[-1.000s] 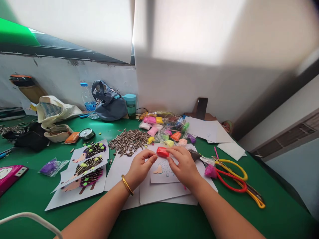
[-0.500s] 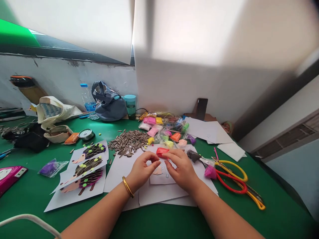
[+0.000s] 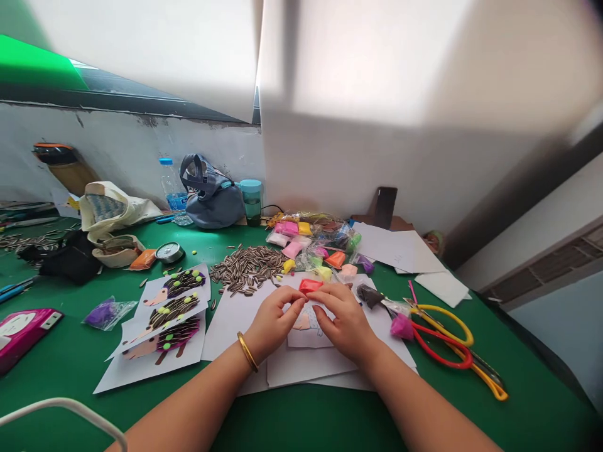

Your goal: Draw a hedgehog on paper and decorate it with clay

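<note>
My left hand [image 3: 277,317], with a gold bangle at its wrist, has its thumb and fingers pinched together above white paper [image 3: 292,370]. Its fingertips meet those of my right hand [image 3: 342,317], whose fingers are bent. Whatever sits between the fingertips is too small to make out. A red clay packet [image 3: 309,286] lies just beyond the fingertips. Below and between the hands is a small sheet with a drawing and a peach-coloured patch [image 3: 306,319]. Striped seeds [image 3: 249,267] are heaped behind my left hand.
Hedgehog pictures [image 3: 176,333] lie at left, near a purple clay bag [image 3: 104,312] and magenta box [image 3: 28,333]. Coloured clay packets [image 3: 301,238] are piled behind the hands. Scissors [image 3: 464,351] with red and yellow handles lie right. A bag [image 3: 214,204] and bottles stand by the wall.
The fingertips of my two hands have come together, where a gap showed before. The whole view has shifted slightly, so objects appear a little further right.
</note>
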A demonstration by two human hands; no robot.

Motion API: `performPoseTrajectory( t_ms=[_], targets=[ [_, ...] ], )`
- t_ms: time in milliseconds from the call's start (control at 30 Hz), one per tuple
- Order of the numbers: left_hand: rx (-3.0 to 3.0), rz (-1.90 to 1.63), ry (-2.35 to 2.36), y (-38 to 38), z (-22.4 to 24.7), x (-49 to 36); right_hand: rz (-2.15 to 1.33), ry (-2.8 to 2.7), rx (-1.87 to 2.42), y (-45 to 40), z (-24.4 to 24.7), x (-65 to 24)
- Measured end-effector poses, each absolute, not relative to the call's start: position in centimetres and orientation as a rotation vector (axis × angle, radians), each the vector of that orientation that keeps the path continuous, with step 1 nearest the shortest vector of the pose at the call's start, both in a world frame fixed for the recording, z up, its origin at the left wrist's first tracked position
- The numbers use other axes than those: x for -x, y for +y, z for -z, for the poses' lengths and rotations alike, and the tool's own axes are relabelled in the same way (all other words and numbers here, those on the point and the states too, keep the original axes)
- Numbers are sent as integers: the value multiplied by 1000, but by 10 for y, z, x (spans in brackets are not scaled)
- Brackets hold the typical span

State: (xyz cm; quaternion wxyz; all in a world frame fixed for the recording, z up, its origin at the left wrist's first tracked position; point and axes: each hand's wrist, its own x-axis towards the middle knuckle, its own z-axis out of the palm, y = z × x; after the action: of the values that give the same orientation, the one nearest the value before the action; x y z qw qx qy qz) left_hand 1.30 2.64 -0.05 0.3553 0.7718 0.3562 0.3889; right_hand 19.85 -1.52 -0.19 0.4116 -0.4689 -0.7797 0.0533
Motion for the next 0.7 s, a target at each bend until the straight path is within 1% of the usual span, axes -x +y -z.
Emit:
performPoseTrajectory(
  t_ms=[267,700],
  targets=[
    [-2016,-1018,992,21,-5,-12,-109,-1964,1163,-11,8,-199],
    [-1976,-1057,866,28,1,-12,-106,-1905,1171,-12,4,-201]
  ],
)
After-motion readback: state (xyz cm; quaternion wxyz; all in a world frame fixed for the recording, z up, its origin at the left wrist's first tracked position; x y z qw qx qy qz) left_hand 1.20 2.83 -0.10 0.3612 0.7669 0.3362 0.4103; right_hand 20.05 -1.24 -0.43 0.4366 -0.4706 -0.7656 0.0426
